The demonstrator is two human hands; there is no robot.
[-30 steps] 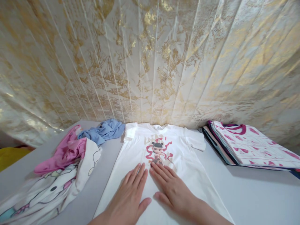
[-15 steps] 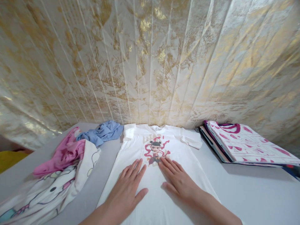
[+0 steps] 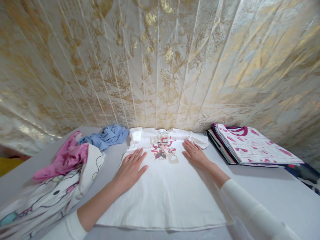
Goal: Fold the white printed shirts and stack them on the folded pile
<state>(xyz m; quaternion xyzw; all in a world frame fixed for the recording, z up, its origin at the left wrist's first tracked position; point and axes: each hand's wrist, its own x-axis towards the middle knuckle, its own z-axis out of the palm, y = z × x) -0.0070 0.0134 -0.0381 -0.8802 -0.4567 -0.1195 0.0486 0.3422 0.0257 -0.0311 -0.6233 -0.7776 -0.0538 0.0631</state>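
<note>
A white T-shirt (image 3: pixel 165 190) with a cartoon figure printed on its chest lies spread flat in front of me, its collar at the far side and its hem toward me. My left hand (image 3: pixel 130 169) rests flat on the shirt's left side, below the left sleeve, fingers stretched out and thumb apart. On the right, my right hand (image 3: pixel 196 154) lies flat near the right sleeve, its fingers extended. Neither hand holds anything. The printed figure (image 3: pixel 161 149) shows between the two hands.
To the left lie a crumpled blue garment (image 3: pixel 106 136), a pink garment (image 3: pixel 63 160) and a white printed cloth (image 3: pixel 55 196). A stack of folded clothes (image 3: pixel 260 146) sits at the right. Behind the pale table (image 3: pixel 265 196) hangs a gold-patterned curtain (image 3: pixel 160 66).
Both hands have moved outward and away from me over the shirt, from beside the print toward its sides. The shirt's hem has come into view.
</note>
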